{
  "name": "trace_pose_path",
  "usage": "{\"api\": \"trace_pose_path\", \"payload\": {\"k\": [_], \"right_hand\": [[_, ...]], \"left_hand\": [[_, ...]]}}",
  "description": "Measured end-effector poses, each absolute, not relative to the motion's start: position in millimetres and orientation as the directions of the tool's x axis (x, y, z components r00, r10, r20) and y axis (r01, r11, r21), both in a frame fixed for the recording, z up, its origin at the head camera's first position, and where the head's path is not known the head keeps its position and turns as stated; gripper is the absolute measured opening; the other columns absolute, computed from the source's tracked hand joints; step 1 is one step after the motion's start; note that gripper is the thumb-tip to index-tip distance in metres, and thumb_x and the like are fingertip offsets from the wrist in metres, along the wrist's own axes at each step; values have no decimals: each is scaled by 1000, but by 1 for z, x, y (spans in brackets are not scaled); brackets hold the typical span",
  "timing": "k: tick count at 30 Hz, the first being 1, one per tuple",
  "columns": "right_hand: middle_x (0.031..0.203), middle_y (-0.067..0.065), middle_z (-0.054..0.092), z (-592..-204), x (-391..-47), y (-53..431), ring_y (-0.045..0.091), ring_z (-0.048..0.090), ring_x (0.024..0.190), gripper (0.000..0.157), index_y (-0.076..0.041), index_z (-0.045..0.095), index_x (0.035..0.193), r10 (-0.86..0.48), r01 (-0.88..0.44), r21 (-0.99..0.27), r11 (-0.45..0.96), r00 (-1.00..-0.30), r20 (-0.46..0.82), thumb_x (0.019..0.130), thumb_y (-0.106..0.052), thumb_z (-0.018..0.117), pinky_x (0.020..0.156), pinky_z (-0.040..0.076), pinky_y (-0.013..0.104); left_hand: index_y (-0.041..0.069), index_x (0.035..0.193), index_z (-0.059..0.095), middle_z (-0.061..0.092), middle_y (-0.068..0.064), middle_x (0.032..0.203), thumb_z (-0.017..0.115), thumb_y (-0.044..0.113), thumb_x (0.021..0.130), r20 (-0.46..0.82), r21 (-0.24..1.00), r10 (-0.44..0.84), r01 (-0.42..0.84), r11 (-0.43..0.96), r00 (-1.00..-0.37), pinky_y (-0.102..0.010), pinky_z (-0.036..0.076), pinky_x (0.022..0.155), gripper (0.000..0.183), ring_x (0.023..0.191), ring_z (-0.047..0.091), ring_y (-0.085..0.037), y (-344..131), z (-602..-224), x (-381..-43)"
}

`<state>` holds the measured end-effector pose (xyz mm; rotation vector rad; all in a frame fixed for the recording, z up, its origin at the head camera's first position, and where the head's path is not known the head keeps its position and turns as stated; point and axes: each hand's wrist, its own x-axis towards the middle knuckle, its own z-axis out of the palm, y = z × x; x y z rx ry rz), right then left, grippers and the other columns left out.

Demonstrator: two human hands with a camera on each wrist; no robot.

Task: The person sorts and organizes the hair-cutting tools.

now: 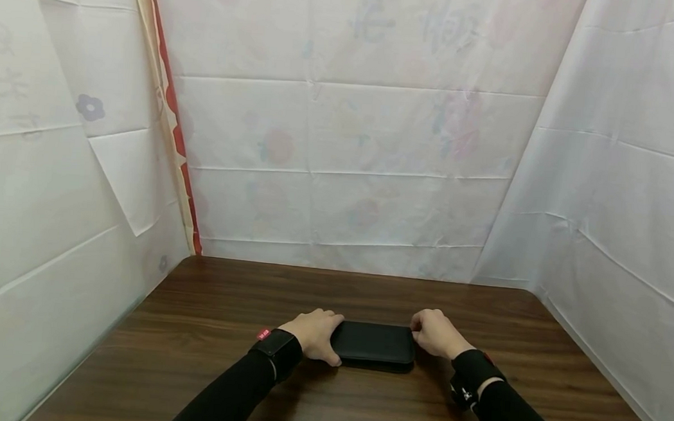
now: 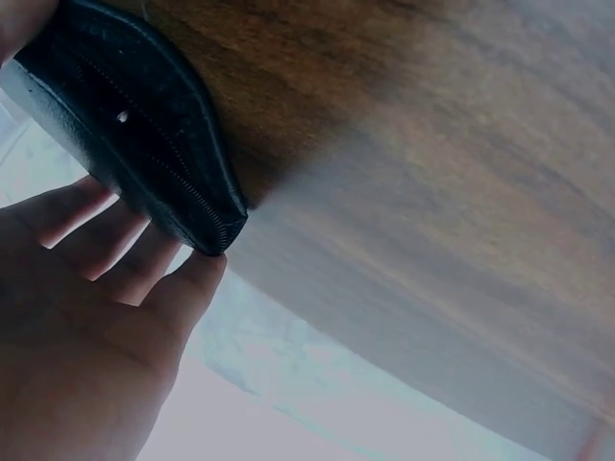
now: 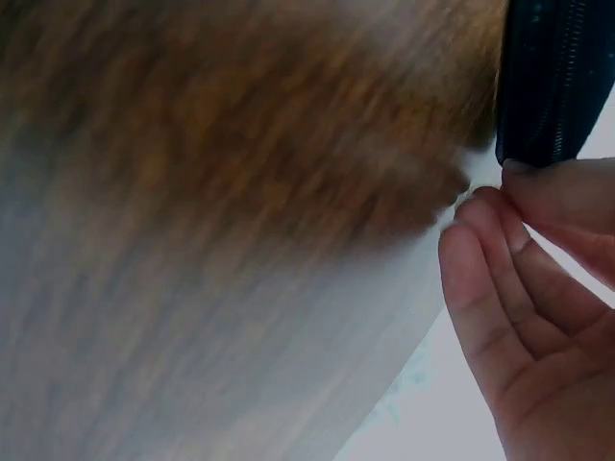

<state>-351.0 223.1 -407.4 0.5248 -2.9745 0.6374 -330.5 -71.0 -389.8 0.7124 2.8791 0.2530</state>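
Observation:
A black zip wallet (image 1: 374,343) with rounded corners lies flat on the brown wood table. My left hand (image 1: 313,334) grips its left end, thumb on the near side and fingers on the far side. In the left wrist view, the fingertips press the edge of the wallet (image 2: 183,144), whose zip runs along the side; a small shiny bit shows on it. At the far right corner, my right hand (image 1: 438,332) pinches with fingertips close together. The right wrist view shows the thumb against the zipped corner of the wallet (image 3: 548,86); what lies between the fingertips is hidden.
The wood-grain table (image 1: 216,383) reaches to white sheets hung at the back (image 1: 342,133), the left (image 1: 43,186) and the right (image 1: 621,208). A red-and-cream edge strip (image 1: 174,123) runs down the back left corner. Both wrists wear black bands.

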Motion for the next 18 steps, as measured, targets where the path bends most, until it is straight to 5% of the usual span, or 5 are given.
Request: {"api": "trace_pose_path", "payload": {"k": [18], "right_hand": [[85, 4, 68, -409, -352, 229, 13, 60, 71, 9, -5, 76, 92, -362, -373, -362, 854, -927, 101, 88, 2, 72, 66, 53, 36]], "left_hand": [[13, 150, 50, 55, -6, 144, 84, 47, 78, -122, 184, 476, 451, 873, -871, -48, 48, 99, 86, 130, 52, -27, -71, -395, -333]]}}
